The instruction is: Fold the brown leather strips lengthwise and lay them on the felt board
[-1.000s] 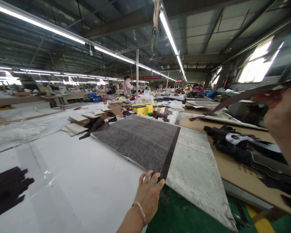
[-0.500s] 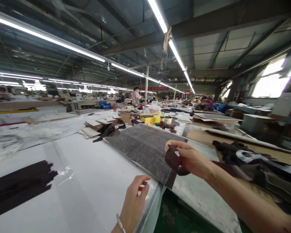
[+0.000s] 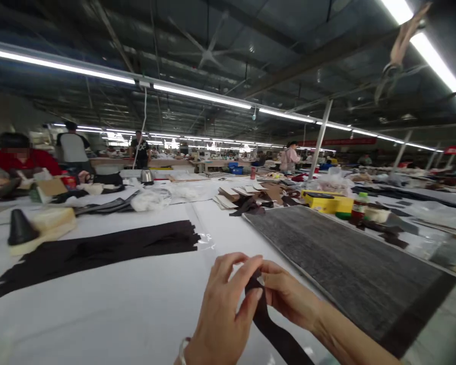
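My left hand (image 3: 224,309) and my right hand (image 3: 289,296) meet low in the middle of the view, both pinching the top end of a dark brown strip (image 3: 269,324). The strip hangs down between the hands toward the bottom edge. Both hands hover over the white table (image 3: 110,314). Just right of them lies a grey felt mat (image 3: 345,258) with a dark band along its near right edge. A stack of dark brown strips (image 3: 99,248) lies flat on the table to the left.
A black cone (image 3: 20,228) on a pale block stands far left. A yellow box (image 3: 327,203), a bottle (image 3: 361,205) and cardboard pieces (image 3: 235,195) sit behind the mat. Other people work at distant tables. Scissors (image 3: 387,81) hang from above at the right.
The view has swung left. My right hand brought the strip down in front of me, and my left hand rose from the table edge and took hold of its end.
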Motion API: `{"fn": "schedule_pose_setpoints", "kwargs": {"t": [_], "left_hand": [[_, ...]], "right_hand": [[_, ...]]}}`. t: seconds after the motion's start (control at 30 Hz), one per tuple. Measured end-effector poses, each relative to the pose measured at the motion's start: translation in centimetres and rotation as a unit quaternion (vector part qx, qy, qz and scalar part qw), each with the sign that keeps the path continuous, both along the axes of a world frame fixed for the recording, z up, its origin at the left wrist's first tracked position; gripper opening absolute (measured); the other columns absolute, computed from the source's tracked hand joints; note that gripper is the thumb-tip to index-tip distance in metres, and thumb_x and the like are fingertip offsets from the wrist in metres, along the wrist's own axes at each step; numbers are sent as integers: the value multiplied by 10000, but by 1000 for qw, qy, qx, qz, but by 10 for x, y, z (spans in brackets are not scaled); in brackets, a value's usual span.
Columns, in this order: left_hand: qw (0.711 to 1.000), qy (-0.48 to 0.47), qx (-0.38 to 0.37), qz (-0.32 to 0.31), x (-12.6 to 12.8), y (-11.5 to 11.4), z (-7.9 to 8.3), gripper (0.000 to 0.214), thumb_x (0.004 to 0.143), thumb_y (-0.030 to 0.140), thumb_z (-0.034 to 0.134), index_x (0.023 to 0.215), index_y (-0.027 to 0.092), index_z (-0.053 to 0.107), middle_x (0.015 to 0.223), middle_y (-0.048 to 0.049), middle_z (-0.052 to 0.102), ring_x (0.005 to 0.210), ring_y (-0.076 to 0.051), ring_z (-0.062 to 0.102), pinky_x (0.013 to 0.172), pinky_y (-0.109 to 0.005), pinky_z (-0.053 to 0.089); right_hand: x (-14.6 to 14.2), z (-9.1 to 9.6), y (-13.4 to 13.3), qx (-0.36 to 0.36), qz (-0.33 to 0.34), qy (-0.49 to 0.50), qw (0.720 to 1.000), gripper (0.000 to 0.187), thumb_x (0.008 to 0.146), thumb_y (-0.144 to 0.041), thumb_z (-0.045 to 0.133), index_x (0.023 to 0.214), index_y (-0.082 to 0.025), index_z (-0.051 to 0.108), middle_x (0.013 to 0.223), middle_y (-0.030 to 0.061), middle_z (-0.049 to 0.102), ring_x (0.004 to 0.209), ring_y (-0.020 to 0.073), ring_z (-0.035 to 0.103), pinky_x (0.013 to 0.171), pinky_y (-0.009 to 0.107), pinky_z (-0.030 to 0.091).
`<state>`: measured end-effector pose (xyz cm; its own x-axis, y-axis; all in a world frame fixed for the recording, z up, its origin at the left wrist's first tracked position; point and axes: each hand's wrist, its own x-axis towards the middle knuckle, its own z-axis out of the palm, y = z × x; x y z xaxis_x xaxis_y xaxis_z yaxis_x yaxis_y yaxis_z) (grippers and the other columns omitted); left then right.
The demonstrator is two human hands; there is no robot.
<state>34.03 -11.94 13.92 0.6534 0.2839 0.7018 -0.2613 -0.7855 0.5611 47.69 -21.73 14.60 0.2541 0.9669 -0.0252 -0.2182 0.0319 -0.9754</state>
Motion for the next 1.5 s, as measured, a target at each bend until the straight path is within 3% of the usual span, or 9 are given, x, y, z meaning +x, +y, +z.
{"fn": "schedule_pose_setpoints", "kwargs": {"t": [0.23, 0.57, 0.73, 0.83, 1.03, 1.17, 1.27, 1.37, 1.5], "left_hand": [[980, 161, -118, 30, -51, 37, -1, 574, 742, 126, 595, 1281, 309, 524, 1120, -16, 604, 1086, -241, 494, 1007, -417, 383], [949, 187, -255, 5, -92, 67, -4, 460, 678, 94, 575, 1110, 247, 616, 801, 38, 596, 848, -169, 573, 884, -314, 403], [932, 165, -322, 29, -99, 82, -15, 388, 666, 139, 601, 1051, 185, 601, 721, 41, 580, 725, -141, 539, 754, -283, 397], [917, 155, -366, 46, -99, 87, -24, 397, 643, 157, 616, 1039, 167, 592, 689, 44, 560, 683, -133, 518, 711, -283, 392], [874, 158, -459, -15, -100, 90, -38, 418, 621, 204, 652, 1028, 144, 584, 700, 28, 569, 650, -119, 497, 623, -261, 350], [851, 165, -499, -29, -109, 89, -40, 406, 615, 214, 675, 1003, 123, 592, 651, 32, 569, 619, -106, 486, 633, -261, 340], [847, 161, -506, -14, -116, 89, -41, 407, 608, 199, 686, 996, 125, 592, 629, 47, 551, 610, -100, 477, 634, -258, 346], [853, 164, -495, 21, -121, 88, -42, 410, 605, 179, 680, 1002, 135, 583, 596, 69, 520, 595, -96, 465, 622, -253, 347], [867, 166, -466, 61, -122, 85, -44, 444, 591, 168, 653, 1024, 140, 554, 573, 80, 522, 550, -88, 434, 564, -241, 311]], "right_hand": [[-40, -22, 41, -105, 13, 51, 993, 473, 554, -254, 781, 989, -168, 616, 774, -29, 553, 593, 79, 494, 561, 195, 385], [-68, -40, 83, -111, 181, 22, 977, 286, 644, -274, 688, 888, -164, 586, 720, -23, 509, 605, 102, 504, 514, 192, 376], [-70, -46, 82, -54, 76, -77, 993, 330, 822, -428, 591, 1041, -182, 605, 868, 36, 587, 762, 168, 555, 614, 266, 454], [-79, -51, 76, 5, 77, -133, 988, 376, 854, -499, 586, 1056, -182, 608, 933, 53, 606, 878, 193, 548, 755, 302, 435], [-95, -66, 79, -9, 104, -58, 993, 343, 733, -440, 734, 769, -153, 548, 645, -27, 505, 592, 106, 437, 557, 233, 300], [-97, -74, 82, -11, 121, -60, 991, 342, 733, -440, 712, 788, -155, 532, 661, -24, 514, 588, 109, 442, 553, 234, 303], [-98, -74, 80, 8, 85, -134, 987, 249, 794, -378, 645, 819, -175, 503, 680, -32, 507, 605, 114, 446, 554, 234, 308], [-99, -68, 76, 51, 29, -292, 955, 90, 870, -279, 541, 881, -194, 515, 802, 0, 558, 746, 154, 516, 676, 271, 388], [-103, -59, 71, 162, -14, -509, 845, 147, 930, -161, 437, 988, -222, 557, 1017, 45, 564, 916, 187, 516, 802, 318, 381]]}}
